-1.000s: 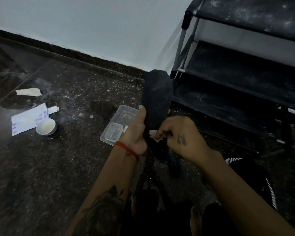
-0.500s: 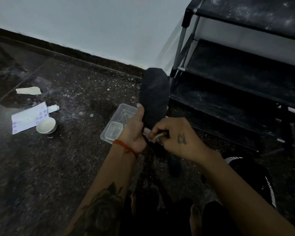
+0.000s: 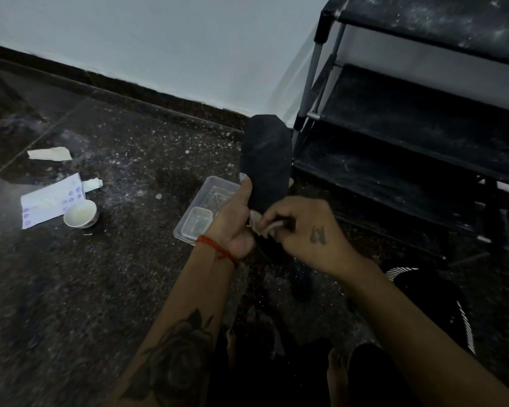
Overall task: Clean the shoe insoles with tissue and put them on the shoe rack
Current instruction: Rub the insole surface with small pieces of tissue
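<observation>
A black shoe insole [image 3: 266, 160] stands upright in front of me, toe end up. My left hand [image 3: 235, 221] grips its lower part, thumb along the left edge. My right hand [image 3: 303, 230] pinches a small wad of whitish tissue [image 3: 260, 226] against the insole's lower end. The black shoe rack [image 3: 417, 136] with dusty shelves stands to the right, close behind the insole.
A clear plastic container [image 3: 206, 210] lies on the dark speckled floor just left of my hands. Further left are a white bowl [image 3: 80, 214], a printed tissue pack [image 3: 52, 199] and a paper scrap [image 3: 50, 154]. A black striped shoe [image 3: 432, 301] sits lower right.
The insole and both hands have shifted slightly left. My right hand has drawn the tissue down to the insole's lower end.
</observation>
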The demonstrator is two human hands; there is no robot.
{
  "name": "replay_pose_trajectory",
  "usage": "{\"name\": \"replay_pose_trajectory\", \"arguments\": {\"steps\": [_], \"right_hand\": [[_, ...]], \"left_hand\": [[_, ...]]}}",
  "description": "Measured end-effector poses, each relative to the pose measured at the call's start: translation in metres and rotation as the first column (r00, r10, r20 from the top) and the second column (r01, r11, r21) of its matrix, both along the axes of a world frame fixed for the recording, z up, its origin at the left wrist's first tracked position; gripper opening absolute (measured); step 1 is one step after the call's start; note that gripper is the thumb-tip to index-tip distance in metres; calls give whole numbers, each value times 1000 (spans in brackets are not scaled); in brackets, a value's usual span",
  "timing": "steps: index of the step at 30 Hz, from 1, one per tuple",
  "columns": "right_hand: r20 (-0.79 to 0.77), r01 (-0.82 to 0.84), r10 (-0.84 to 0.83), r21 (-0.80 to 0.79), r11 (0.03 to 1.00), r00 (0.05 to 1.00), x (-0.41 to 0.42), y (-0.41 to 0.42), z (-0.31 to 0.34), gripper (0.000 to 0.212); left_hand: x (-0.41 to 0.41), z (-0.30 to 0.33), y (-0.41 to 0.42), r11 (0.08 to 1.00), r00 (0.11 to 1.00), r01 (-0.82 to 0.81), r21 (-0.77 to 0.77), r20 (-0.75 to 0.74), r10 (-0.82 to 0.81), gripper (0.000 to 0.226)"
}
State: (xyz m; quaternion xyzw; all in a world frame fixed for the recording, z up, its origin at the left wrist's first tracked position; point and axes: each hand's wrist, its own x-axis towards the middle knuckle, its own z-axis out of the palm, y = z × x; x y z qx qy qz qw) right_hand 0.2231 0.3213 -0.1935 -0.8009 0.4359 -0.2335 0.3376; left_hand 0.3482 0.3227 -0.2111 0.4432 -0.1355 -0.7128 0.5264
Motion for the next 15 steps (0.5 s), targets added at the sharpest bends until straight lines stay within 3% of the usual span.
{"name": "replay_pose_trajectory", "arguments": {"steps": [6, 10, 13, 15], "right_hand": [[-206, -135, 144, 60, 989, 968, -6, -3, 3, 19], [-360, 17, -35, -54, 998, 932, -18, -9, 0, 7], [-55, 273, -279, -99, 957, 959, -21, -12, 6, 12], [70, 251, -245, -101, 963, 967, -14, -9, 7, 23]], "left_hand": [[3, -5, -2, 1000, 1000, -7, -3, 14, 7, 70], [1, -2, -1, 1000, 1000, 7, -16, 26, -6, 66], [2, 2, -1, 1000, 1000, 16, -22, -26, -16, 74], [3, 0, -2, 1000, 999, -5, -7, -37, 5, 73]]}}
